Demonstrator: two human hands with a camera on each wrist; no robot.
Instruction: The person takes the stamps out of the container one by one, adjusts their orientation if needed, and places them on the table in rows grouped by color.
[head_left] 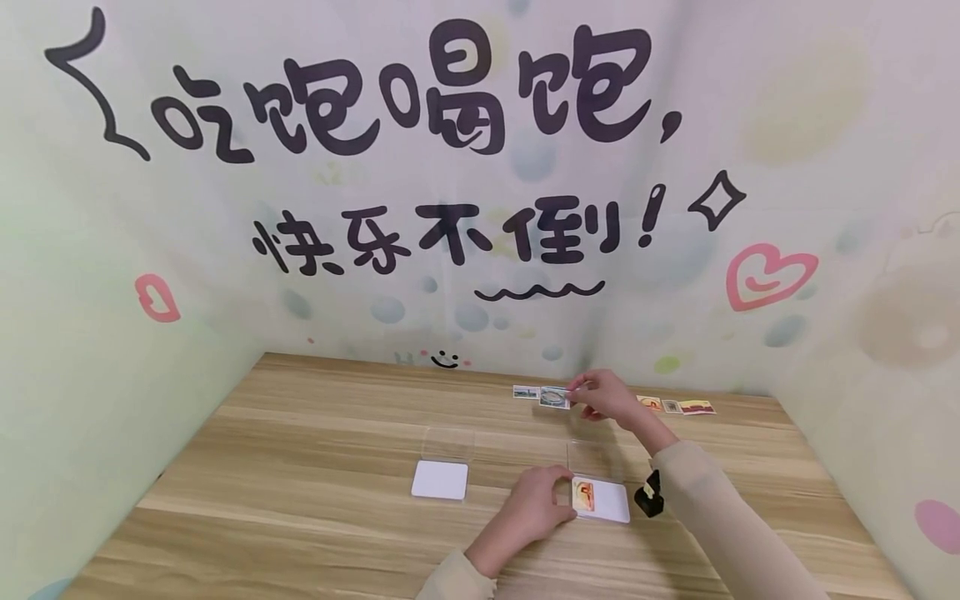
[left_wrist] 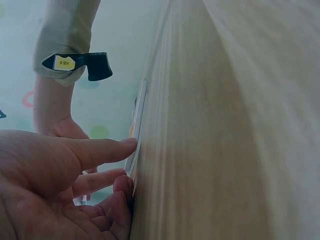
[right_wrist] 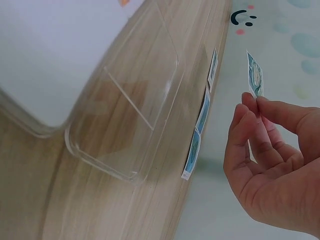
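Raised over the back of the table, my right hand (head_left: 606, 396) pinches a small white-bordered picture stamp (right_wrist: 255, 75) between thumb and fingertips. The stamp has a blue-green print with an oval shape. My left hand (head_left: 534, 504) holds the left side of an opened clear plastic case, its thumb (left_wrist: 107, 151) against the edge. On the white card (head_left: 612, 502) in that case lies an orange stamp (head_left: 583, 495) at the left end. The case's transparent lid (right_wrist: 125, 100) is folded back behind it. Blue-green stamps (right_wrist: 202, 115) lie in a row below my right hand, partly hidden in the head view.
Another clear case with a blank white card (head_left: 440, 481) lies open to the left. Several orange and red stamps (head_left: 698, 407) sit at the back right. A printed cloth wall (head_left: 420, 325) rises behind the wooden table (head_left: 300, 467). A black strap device (head_left: 649, 497) is on the right sleeve.
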